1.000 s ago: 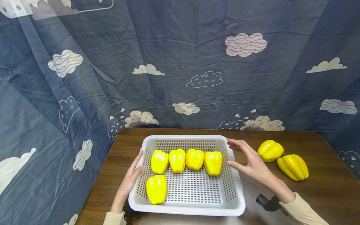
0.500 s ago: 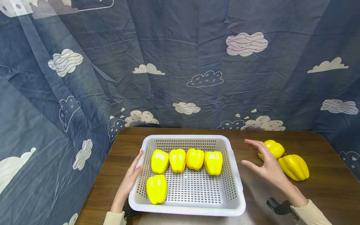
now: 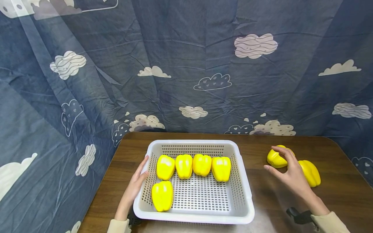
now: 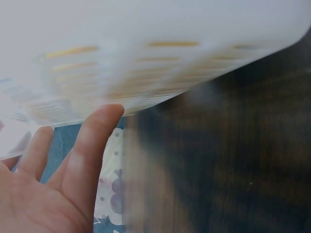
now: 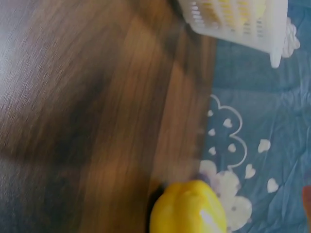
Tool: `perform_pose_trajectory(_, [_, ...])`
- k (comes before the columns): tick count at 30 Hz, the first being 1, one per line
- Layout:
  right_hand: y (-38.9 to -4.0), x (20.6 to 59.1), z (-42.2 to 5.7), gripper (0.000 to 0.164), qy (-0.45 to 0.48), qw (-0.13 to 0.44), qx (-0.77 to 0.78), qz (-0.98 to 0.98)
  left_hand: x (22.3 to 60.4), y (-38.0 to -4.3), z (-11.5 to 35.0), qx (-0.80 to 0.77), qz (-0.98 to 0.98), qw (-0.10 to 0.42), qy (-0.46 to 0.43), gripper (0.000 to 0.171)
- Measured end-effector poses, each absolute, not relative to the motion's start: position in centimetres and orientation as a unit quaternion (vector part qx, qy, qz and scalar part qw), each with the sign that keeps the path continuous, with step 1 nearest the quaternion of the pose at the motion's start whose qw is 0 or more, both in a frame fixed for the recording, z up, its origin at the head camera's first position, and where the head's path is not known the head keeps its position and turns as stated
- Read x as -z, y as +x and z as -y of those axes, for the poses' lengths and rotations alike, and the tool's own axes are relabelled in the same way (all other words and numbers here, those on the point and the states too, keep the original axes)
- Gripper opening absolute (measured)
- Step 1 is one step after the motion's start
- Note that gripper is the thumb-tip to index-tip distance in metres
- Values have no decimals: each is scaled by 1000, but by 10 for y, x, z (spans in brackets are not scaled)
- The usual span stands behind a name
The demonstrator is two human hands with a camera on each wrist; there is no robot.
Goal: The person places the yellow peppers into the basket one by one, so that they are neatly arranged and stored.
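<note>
A white plastic basket (image 3: 193, 218) with slotted walls stands on the table, holding several yellow bell peppers. Most lie in a row along its far side; one pepper (image 3: 162, 196) lies nearer, at the front left. My left hand (image 3: 136, 183) rests against the basket's left side; in the left wrist view a fingertip (image 4: 112, 111) touches the outer wall. Fingers spread and bent with nothing between them, my right hand (image 3: 295, 176) hovers by two loose bell peppers. It partly hides the farther pepper (image 3: 274, 158) and the nearer pepper (image 3: 311, 174). The right wrist view shows a pepper (image 5: 187, 211) low down.
The brown wooden table (image 3: 259, 142) has its back edge against a dark blue curtain (image 3: 175, 94) printed with clouds. Dark straps of the wrist cameras show near both sleeves, such as the right strap (image 3: 300, 216).
My right hand has moved from the basket's right rim, rightward across the table, to the two loose bell peppers. The left hand and the basket have stayed in place.
</note>
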State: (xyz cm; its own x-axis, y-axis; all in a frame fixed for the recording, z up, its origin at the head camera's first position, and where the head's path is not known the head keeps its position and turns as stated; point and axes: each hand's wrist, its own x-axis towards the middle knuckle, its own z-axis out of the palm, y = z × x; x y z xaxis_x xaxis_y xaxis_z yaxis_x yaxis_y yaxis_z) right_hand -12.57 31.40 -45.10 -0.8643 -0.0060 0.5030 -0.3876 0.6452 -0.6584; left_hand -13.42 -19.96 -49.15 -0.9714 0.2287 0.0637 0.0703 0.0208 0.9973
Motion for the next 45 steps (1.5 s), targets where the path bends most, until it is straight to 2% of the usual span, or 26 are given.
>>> perform_pose_trajectory(7, [-130,462,-329,76,87,239,-384,888,492,-134,199,-692,-713,59,100,53])
perform_pose_trajectory(15, [-134,473,-344,78,46,214,-358,908,491,-134,199,-691,-714,60,94,54])
perform_pose_trajectory(31, [-145,486,-363,78,59,216,-313,923,491,-134,199,-687,-719,53,94,54])
perform_pose_trajectory(45, [-153,490,-364,78,54,166,-282,943,491,-134,200,-688,-718,53,95,54])
